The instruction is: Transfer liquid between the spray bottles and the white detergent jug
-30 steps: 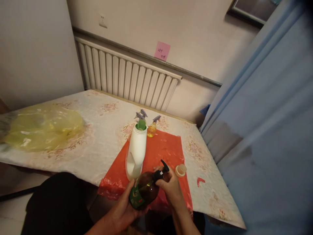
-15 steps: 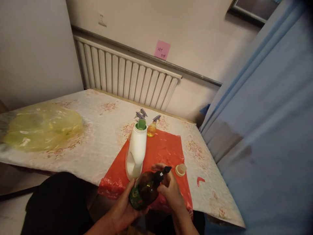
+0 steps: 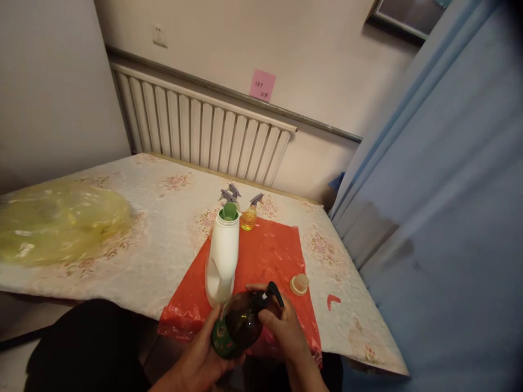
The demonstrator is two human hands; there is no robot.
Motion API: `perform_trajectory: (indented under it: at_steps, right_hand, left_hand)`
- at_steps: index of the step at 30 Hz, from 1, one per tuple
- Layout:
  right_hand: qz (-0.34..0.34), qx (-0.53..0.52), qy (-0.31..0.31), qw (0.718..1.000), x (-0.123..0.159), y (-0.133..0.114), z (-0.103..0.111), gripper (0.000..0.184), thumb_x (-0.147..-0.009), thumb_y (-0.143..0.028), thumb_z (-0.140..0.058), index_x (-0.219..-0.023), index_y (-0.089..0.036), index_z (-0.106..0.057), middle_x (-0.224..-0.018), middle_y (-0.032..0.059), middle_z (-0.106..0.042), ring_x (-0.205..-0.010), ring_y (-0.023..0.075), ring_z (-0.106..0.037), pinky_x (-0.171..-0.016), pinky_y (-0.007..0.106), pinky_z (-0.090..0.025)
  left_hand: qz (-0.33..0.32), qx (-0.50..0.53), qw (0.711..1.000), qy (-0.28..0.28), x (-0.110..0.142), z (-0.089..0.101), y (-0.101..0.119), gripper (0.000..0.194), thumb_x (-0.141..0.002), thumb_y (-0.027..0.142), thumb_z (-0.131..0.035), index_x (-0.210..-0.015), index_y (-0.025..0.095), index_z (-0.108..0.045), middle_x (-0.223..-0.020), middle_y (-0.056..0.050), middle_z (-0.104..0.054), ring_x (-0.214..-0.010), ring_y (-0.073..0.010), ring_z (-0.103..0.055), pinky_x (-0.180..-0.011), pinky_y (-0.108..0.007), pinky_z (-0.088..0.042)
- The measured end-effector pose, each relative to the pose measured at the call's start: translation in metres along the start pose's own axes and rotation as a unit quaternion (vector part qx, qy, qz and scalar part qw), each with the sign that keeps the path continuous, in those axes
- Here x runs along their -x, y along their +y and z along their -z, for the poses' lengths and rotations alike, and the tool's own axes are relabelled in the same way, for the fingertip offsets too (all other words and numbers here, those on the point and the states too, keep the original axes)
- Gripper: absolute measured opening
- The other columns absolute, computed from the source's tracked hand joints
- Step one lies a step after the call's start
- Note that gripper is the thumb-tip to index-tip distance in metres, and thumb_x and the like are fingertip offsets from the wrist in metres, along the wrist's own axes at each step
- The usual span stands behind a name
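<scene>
- Pink note (image 3: 262, 85), on the wall (image 3: 310, 71) at the upper centre of the frame: two handwritten lines in dark ink; the upper seems to start with "2" and end with "4", the lower is a short row of digits, seemingly ending in "5".
- Green label (image 3: 223, 338) on the brown bottle (image 3: 244, 321), lower centre: small marks, unreadable.

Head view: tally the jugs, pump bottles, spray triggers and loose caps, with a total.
White jug: 1
Brown pump bottle: 1
Gray spray triggers: 3
Loose cap: 1
Total: 6
</scene>
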State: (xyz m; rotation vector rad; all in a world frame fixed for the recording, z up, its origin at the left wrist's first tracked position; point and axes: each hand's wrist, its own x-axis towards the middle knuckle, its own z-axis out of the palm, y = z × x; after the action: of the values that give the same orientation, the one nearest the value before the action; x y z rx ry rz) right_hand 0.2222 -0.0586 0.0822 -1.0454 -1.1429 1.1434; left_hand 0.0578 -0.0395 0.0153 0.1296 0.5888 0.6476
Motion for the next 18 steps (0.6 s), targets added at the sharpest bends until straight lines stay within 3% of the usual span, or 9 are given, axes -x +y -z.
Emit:
perform_trajectory:
  at_steps: [3, 5, 10, 13, 18]
  right_hand:
    - [-0.005, 0.053, 0.061, 0.997, -0.001, 0.002, 0.0, 0.033, -0.061, -0.013, -0.068, -0.094, -0.02, -0.068, -0.095, 0.0035, -0.07, -0.096, 0.0248, -0.063, -0.088, 0.036, -0.049]
    - [-0.018, 0.067, 0.097, 0.993, -0.002, 0.006, 0.0, 0.044, -0.056, -0.006, -0.068, -0.097, -0.021, -0.065, -0.098, 0.0022, -0.069, -0.098, 0.0239, -0.063, -0.088, 0.034, -0.049]
    - [-0.066, 0.035, 0.003, 0.997, 0.004, 0.007, 0.001, 0.085, -0.047, -0.002, -0.077, -0.125, -0.025, -0.052, -0.124, 0.0038, -0.062, -0.118, 0.0268, -0.056, -0.101, 0.039, -0.043]
    - [-0.068, 0.063, -0.03, 0.995, 0.009, 0.001, -0.003, 0.086, -0.042, -0.005, -0.083, -0.122, -0.024, -0.055, -0.12, 0.0032, -0.065, -0.117, 0.0285, -0.056, -0.102, 0.039, -0.043]
    - [-0.052, 0.125, 0.004, 0.991, 0.009, 0.0, 0.002, 0.081, -0.047, -0.005, -0.077, -0.123, -0.023, -0.054, -0.116, 0.0033, -0.066, -0.111, 0.029, -0.06, -0.096, 0.04, -0.047]
  left_hand:
    - [0.004, -0.007, 1.0, 0.006, -0.002, 0.001, -0.001, 0.042, -0.085, 0.048, -0.06, -0.107, 0.012, -0.064, -0.086, -0.012, -0.077, -0.072, -0.0239, -0.07, -0.063, -0.035, -0.053]
    - [0.001, -0.004, 1.0, 0.001, -0.003, 0.001, -0.001, 0.041, -0.085, 0.045, -0.06, -0.11, 0.012, -0.063, -0.088, -0.012, -0.077, -0.076, -0.0248, -0.071, -0.064, -0.034, -0.053]
    - [-0.015, 0.001, 1.0, 0.002, -0.005, -0.003, 0.001, 0.04, -0.086, 0.042, -0.061, -0.114, 0.013, -0.062, -0.093, -0.011, -0.076, -0.08, -0.0258, -0.071, -0.07, -0.037, -0.054]
    - [-0.008, -0.011, 1.0, -0.022, -0.005, -0.008, 0.002, 0.05, -0.086, 0.044, -0.058, -0.127, 0.015, -0.055, -0.104, -0.014, -0.074, -0.094, -0.0307, -0.068, -0.076, -0.041, -0.053]
    - [0.04, -0.053, 0.995, -0.073, -0.008, -0.019, 0.006, 0.062, -0.083, 0.057, -0.055, -0.133, 0.021, -0.051, -0.11, -0.013, -0.071, -0.104, -0.034, -0.064, -0.083, -0.045, -0.051]
